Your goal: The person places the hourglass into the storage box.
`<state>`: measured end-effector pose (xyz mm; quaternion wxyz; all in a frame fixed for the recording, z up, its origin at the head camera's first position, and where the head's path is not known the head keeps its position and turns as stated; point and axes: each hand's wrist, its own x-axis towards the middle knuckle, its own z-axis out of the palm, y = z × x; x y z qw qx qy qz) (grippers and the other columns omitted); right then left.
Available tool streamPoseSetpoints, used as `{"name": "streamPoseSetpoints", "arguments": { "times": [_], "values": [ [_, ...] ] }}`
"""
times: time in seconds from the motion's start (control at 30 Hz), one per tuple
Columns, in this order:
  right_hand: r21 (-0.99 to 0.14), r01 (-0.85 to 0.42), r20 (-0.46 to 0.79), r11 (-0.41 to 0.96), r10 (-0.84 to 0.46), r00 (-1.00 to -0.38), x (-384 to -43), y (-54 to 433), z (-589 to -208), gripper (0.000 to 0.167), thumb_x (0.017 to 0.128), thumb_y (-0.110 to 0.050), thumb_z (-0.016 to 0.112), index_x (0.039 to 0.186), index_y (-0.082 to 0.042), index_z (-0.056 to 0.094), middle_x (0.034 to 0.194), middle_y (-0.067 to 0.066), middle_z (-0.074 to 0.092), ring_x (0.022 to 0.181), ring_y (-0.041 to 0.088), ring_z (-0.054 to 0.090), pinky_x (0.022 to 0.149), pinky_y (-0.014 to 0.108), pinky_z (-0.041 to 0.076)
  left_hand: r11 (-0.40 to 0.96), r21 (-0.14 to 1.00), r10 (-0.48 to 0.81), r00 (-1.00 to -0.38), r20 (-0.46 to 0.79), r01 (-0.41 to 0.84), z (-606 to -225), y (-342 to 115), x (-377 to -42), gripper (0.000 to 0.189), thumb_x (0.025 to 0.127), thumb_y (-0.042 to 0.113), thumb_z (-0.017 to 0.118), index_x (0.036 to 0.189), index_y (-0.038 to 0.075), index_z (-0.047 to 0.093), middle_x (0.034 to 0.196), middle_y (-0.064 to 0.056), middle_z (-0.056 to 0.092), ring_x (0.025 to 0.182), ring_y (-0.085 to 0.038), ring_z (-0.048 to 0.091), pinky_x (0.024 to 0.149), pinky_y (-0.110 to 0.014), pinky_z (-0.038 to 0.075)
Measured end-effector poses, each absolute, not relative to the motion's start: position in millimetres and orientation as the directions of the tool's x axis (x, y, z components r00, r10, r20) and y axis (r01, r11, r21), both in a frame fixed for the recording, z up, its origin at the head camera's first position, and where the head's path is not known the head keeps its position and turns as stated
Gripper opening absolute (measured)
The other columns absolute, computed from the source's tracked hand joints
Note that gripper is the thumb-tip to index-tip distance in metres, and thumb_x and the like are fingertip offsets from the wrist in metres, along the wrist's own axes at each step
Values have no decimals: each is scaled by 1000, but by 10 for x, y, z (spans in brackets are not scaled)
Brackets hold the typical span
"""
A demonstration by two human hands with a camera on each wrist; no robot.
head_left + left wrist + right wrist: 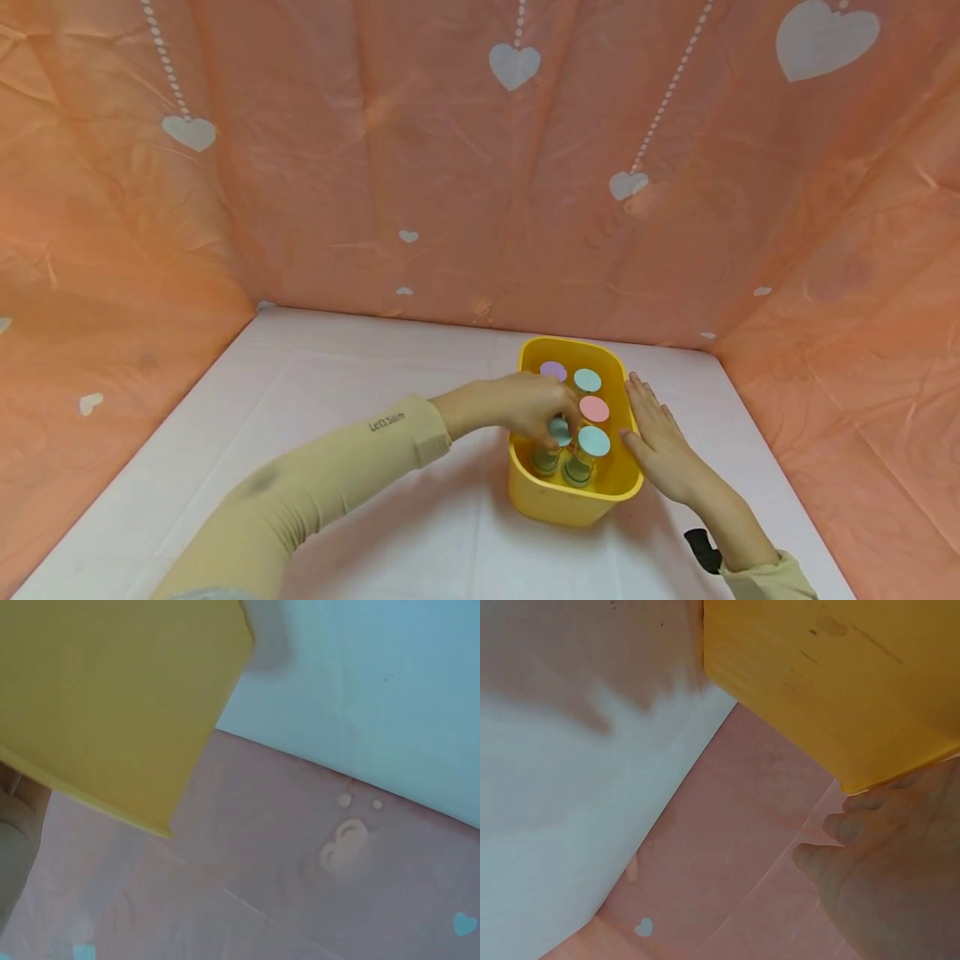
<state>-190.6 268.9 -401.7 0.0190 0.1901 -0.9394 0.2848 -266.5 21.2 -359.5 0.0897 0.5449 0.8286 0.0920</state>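
A yellow plastic tub (566, 510) holds several small clear cylindrical containers with round coloured tops. My left hand (525, 406) reaches over the tub's left rim and its fingers grip a container with a blue-grey top (559, 431) at the front left. Beside that one stands a container with a pale blue top (593, 442). Behind them show a pink top (594, 408), another pale blue top (587, 381) and a purple top (553, 370). Along the tub's right side lies my right hand (663, 450), fingers extended against the rim; the right wrist view shows it beside the yellow wall.
The tub stands on a white-covered table (360, 358) toward the right. An orange-pink curtain (450, 167) with white hearts encloses the back and both sides. A black band (702, 551) is at the right wrist.
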Motion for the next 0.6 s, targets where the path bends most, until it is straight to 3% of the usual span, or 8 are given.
{"name": "streamPoseSetpoints", "arguments": {
  "times": [0.33, 0.6],
  "values": [
    [-537, -364, 146, 761, -341, -929, -1908, 2689, -4037, 71, 106, -17, 47, 162, 8, 13, 171, 28, 5, 155, 53, 3, 118, 75, 1, 354, 247, 933, -359, -28, 902, -3629, 207, -2663, 21, 85, 14, 84, 105, 23, 84, 112, 14, 72, 98, 3, 60, 82, -12, 48],
    [-534, -369, 153, 761, -342, -927, -1905, 2686, -4033, 71, 105, -17, 48, 162, 8, 13, 170, 28, 6, 155, 54, 4, 118, 76, 2, 381, 224, 923, -383, -36, 897, -3622, 190, -2661, 22, 87, 15, 84, 108, 23, 83, 117, 14, 72, 105, 1, 60, 88, -17, 50]
  ]
}}
